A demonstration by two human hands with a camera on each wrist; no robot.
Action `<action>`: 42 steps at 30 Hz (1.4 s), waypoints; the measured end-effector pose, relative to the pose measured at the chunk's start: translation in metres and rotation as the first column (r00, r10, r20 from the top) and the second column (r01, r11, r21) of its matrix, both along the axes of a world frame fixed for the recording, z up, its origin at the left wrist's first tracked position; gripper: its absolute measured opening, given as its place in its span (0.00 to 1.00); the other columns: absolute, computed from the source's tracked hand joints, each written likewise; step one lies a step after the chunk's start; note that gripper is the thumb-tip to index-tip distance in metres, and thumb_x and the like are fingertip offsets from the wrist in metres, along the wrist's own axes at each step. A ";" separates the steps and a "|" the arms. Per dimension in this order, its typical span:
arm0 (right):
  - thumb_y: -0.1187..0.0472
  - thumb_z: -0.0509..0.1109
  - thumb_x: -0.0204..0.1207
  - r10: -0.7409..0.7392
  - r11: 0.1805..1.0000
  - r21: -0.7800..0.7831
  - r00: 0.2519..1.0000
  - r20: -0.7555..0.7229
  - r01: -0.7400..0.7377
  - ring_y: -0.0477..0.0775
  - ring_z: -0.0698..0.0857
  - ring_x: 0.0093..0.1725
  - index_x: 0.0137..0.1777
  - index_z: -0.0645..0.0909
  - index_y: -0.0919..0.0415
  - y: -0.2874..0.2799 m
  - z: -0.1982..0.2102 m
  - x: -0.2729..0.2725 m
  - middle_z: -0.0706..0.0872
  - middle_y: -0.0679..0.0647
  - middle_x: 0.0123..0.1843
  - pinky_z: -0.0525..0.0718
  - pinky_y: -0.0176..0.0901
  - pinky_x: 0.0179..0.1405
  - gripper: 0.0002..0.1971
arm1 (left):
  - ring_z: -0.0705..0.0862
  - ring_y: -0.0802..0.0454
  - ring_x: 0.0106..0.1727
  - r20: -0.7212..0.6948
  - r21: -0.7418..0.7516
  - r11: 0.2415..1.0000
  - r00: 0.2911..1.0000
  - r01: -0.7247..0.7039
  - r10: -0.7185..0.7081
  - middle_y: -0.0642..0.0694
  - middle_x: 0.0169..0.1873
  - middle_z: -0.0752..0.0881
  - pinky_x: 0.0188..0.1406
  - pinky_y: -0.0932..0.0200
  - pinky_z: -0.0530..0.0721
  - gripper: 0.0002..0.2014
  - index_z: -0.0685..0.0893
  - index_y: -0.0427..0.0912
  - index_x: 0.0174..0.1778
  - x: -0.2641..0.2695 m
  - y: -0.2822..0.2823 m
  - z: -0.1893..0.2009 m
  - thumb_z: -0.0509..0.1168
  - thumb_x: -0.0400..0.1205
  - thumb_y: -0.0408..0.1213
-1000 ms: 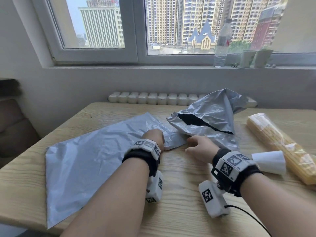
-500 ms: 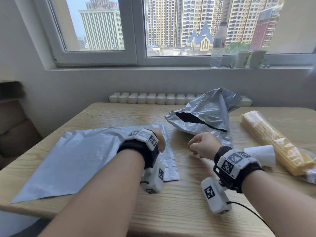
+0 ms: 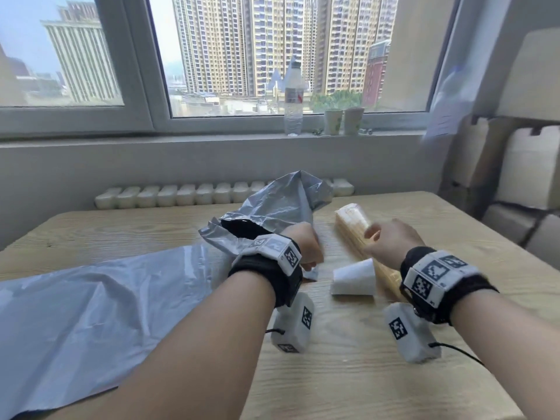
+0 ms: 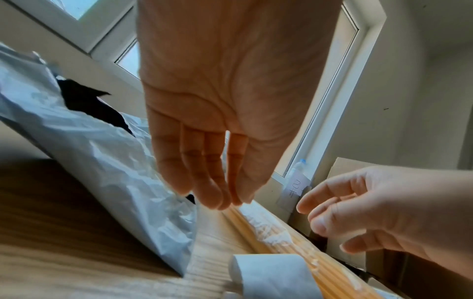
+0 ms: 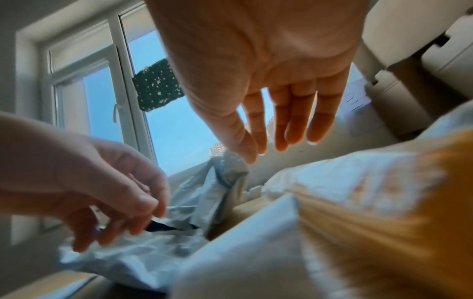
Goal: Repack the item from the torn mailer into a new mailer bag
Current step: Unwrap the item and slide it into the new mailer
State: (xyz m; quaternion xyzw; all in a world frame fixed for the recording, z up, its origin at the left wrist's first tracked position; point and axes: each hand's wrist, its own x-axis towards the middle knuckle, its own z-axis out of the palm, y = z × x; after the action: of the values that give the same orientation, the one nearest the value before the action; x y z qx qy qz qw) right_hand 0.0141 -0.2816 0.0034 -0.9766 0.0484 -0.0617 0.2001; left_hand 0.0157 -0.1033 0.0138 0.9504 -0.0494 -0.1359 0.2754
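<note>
Grey mailers (image 3: 272, 207): 2; noodle pack (image 3: 353, 222): 1; white roll (image 3: 353, 281): 1.

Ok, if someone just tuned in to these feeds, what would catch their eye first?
Probably the two bare hands mid-table, the left hand and right hand, both open and holding nothing, reaching toward the long clear-wrapped pack of yellow sticks. Next, the crumpled torn grey mailer gaping black just behind the left hand, and the flat new mailer bag spread at the table's near left.
</note>
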 end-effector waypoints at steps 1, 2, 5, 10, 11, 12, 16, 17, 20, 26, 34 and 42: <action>0.60 0.70 0.72 -0.022 0.998 -0.053 0.999 -0.030 0.021 0.57 0.82 0.60 0.62 0.83 0.52 -0.010 -0.004 0.002 0.85 0.54 0.61 0.79 0.45 0.59 0.17 | 0.92 0.48 0.44 0.011 0.000 1.000 1.000 0.007 -0.007 0.38 0.46 0.92 0.44 0.55 0.91 0.10 0.89 0.32 0.51 0.003 -0.006 -0.002 0.67 0.78 0.30; 0.59 0.70 0.72 -0.032 0.994 -0.103 0.998 -0.063 0.026 0.58 0.80 0.63 0.66 0.80 0.53 -0.018 -0.010 0.004 0.83 0.55 0.64 0.78 0.46 0.61 0.21 | 0.92 0.48 0.44 0.018 0.002 1.000 1.000 0.010 -0.010 0.39 0.46 0.92 0.44 0.55 0.91 0.09 0.89 0.32 0.51 0.004 -0.011 -0.002 0.67 0.78 0.30; 0.58 0.70 0.71 -0.036 0.992 -0.128 0.986 -0.163 0.015 0.60 0.80 0.63 0.73 0.71 0.55 -0.033 -0.028 0.008 0.80 0.58 0.66 0.79 0.47 0.59 0.29 | 0.91 0.47 0.46 0.009 0.014 1.000 1.000 0.018 -0.018 0.38 0.47 0.92 0.48 0.54 0.91 0.09 0.89 0.32 0.52 0.009 -0.018 -0.005 0.67 0.79 0.30; 0.51 0.76 0.68 0.001 0.988 -0.153 0.973 -0.230 -0.037 0.58 0.82 0.50 0.74 0.61 0.57 -0.037 -0.037 0.010 0.83 0.58 0.57 0.80 0.45 0.47 0.38 | 0.90 0.50 0.41 0.018 0.024 0.999 0.999 -0.036 0.035 0.40 0.44 0.92 0.40 0.59 0.90 0.09 0.90 0.34 0.49 0.012 -0.015 -0.012 0.66 0.78 0.29; 0.53 0.74 0.70 -0.024 0.988 -0.153 0.974 -0.225 -0.011 0.58 0.80 0.48 0.73 0.61 0.58 -0.036 -0.038 0.011 0.82 0.58 0.54 0.80 0.46 0.46 0.35 | 0.91 0.50 0.43 0.039 0.039 0.998 0.998 -0.053 0.052 0.41 0.43 0.92 0.42 0.56 0.91 0.09 0.90 0.35 0.48 0.013 -0.012 -0.016 0.65 0.77 0.29; 0.54 0.72 0.71 -0.060 0.991 -0.132 0.975 -0.212 0.032 0.58 0.79 0.47 0.72 0.61 0.59 -0.036 -0.039 0.012 0.80 0.57 0.52 0.79 0.46 0.45 0.33 | 0.92 0.48 0.45 0.047 0.056 0.996 0.996 -0.075 0.073 0.41 0.42 0.92 0.45 0.52 0.92 0.08 0.90 0.35 0.47 0.013 -0.009 -0.017 0.66 0.76 0.29; 0.51 0.70 0.73 -0.192 0.974 0.091 0.968 -0.163 0.209 0.63 0.83 0.49 0.72 0.58 0.62 -0.035 -0.027 0.015 0.82 0.61 0.56 0.82 0.52 0.47 0.33 | 0.92 0.47 0.41 0.016 0.127 0.983 0.991 -0.131 0.130 0.41 0.38 0.92 0.46 0.51 0.91 0.07 0.89 0.33 0.44 0.009 0.020 -0.014 0.66 0.76 0.29; 0.49 0.70 0.73 -0.211 0.959 0.159 0.967 -0.145 0.234 0.64 0.84 0.48 0.71 0.58 0.62 -0.034 -0.020 0.014 0.82 0.62 0.56 0.83 0.53 0.46 0.34 | 0.90 0.48 0.36 -0.006 0.142 0.978 0.988 -0.153 0.155 0.41 0.37 0.91 0.43 0.55 0.91 0.06 0.88 0.32 0.43 0.009 0.030 -0.012 0.66 0.76 0.28; 0.54 0.71 0.72 -0.252 0.886 0.397 0.967 -0.019 0.239 0.60 0.81 0.40 0.71 0.61 0.60 -0.030 0.001 0.012 0.80 0.60 0.54 0.79 0.48 0.38 0.32 | 0.81 0.50 0.30 -0.099 0.281 0.944 0.973 -0.174 0.209 0.43 0.34 0.84 0.32 0.63 0.81 0.06 0.82 0.38 0.35 0.004 0.065 -0.016 0.66 0.77 0.28; 0.52 0.79 0.67 -0.089 0.653 0.752 0.976 0.197 -0.092 0.55 0.79 0.61 0.79 0.55 0.48 0.007 0.020 0.002 0.76 0.52 0.68 0.79 0.55 0.62 0.45 | 0.82 0.48 0.52 -0.023 0.481 0.826 0.938 -0.292 0.345 0.45 0.55 0.84 0.45 0.58 0.77 0.23 0.81 0.42 0.61 -0.003 0.124 -0.044 0.74 0.74 0.50; 0.65 0.74 0.65 -0.006 0.701 0.711 0.997 0.083 -0.055 0.53 0.83 0.50 0.68 0.66 0.54 0.053 0.022 -0.006 0.80 0.50 0.52 0.83 0.53 0.47 0.31 | 0.85 0.44 0.56 0.125 0.477 0.786 0.916 -0.393 0.382 0.42 0.58 0.84 0.48 0.55 0.83 0.15 0.81 0.39 0.62 -0.008 0.132 -0.057 0.62 0.81 0.38; 0.70 0.71 0.64 0.345 0.843 0.473 0.932 -0.110 -0.256 0.52 0.83 0.45 0.60 0.73 0.54 0.064 0.018 -0.025 0.82 0.55 0.49 0.79 0.42 0.32 0.24 | 0.82 0.39 0.64 0.174 0.382 0.789 0.876 -0.481 0.450 0.35 0.66 0.81 0.55 0.51 0.80 0.28 0.56 0.38 0.82 -0.006 0.151 -0.060 0.55 0.85 0.32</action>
State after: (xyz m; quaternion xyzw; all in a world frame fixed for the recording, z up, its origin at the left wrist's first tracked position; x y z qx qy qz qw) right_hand -0.0113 -0.2173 0.0210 -0.9001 -0.0741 0.0774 0.4223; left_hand 0.0097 0.0476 -0.0463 0.9737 0.2059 -0.0361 0.0907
